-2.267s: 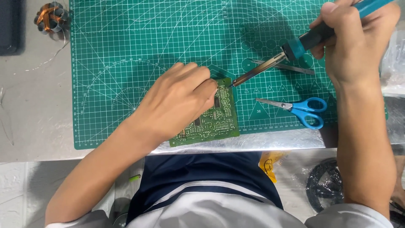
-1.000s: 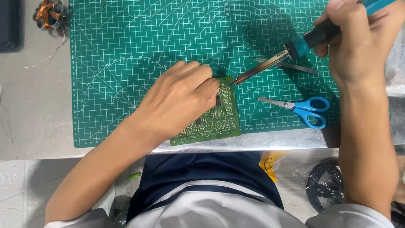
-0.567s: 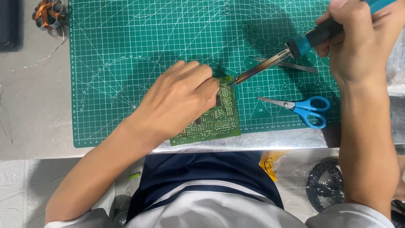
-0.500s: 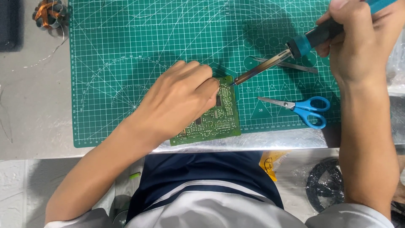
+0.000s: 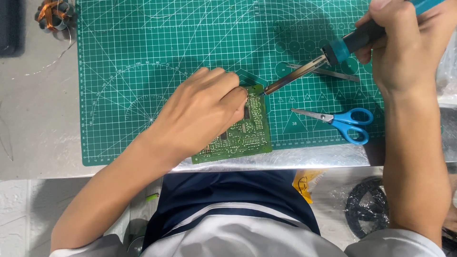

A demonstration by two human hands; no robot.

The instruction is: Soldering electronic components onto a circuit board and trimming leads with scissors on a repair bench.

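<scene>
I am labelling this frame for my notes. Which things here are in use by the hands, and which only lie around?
In use:
- soldering iron, held by the right hand, tip at the board's top edge
- green circuit board, pressed down by the left hand
- green cutting mat under the board

Lying about:
- blue-handled scissors
- tweezers
- copper wire coil
- black ring in plastic

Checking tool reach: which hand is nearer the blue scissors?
Right. The right hand, gripping the soldering iron, is above the scissors; the left hand rests on the circuit board, farther left.
</scene>
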